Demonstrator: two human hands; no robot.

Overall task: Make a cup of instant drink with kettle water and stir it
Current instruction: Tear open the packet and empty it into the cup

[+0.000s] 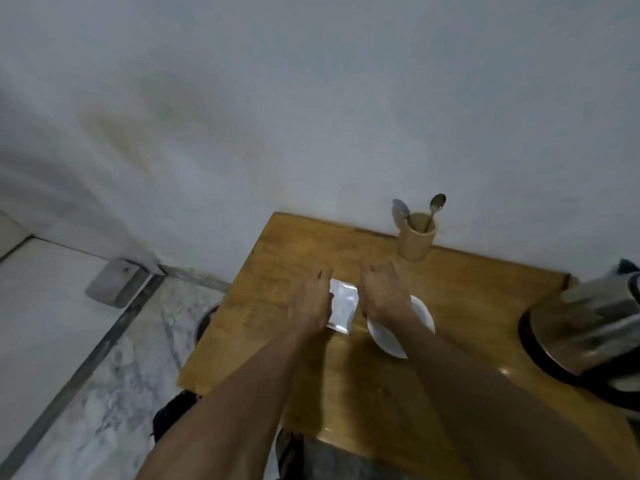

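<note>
one sachet [343, 305], one cup [420, 315], two spoons [437, 204]

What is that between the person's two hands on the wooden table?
In the head view, a silvery sachet lies between the left hand and the right hand. Both hands touch its edges; blur hides whether they grip it.

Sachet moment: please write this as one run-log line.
step: handling sachet | left hand: on sachet | right hand: on sachet, over white cup | spoons: in holder | kettle: untouched
</note>
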